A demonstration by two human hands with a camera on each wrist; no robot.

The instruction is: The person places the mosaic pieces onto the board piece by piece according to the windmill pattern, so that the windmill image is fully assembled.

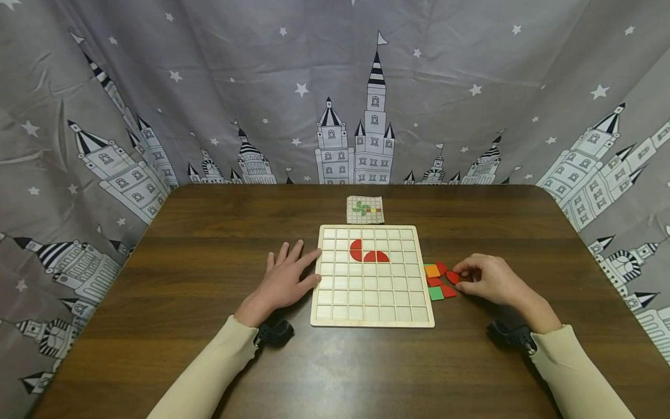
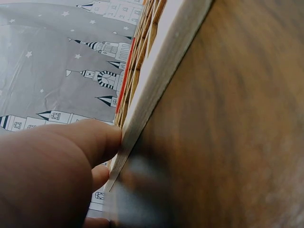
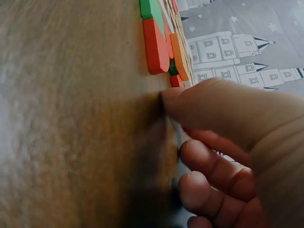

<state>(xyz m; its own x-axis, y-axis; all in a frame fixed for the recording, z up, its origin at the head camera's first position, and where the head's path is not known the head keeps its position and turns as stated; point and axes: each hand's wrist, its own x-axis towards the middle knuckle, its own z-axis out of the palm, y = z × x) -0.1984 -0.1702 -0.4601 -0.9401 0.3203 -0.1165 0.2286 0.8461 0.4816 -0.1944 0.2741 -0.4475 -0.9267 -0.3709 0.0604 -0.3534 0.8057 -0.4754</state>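
Observation:
A light wooden grid board lies flat on the table, with three red quarter-circle pieces, one of them, set in its upper squares. My left hand spreads beside the board, thumb and index fingertip touching its left edge; the left wrist view shows the thumb against the board's side. To the board's right, my right hand pinches a red curved-edge piece between thumb and index finger. Beside it lie an orange square, a green square and several red pieces. In the right wrist view the thumb covers the pinched piece.
A small pattern card with a green, red and yellow figure lies just beyond the board's far edge. The brown wooden table extends on both sides. Behind it hangs a grey curtain printed with castles and stars.

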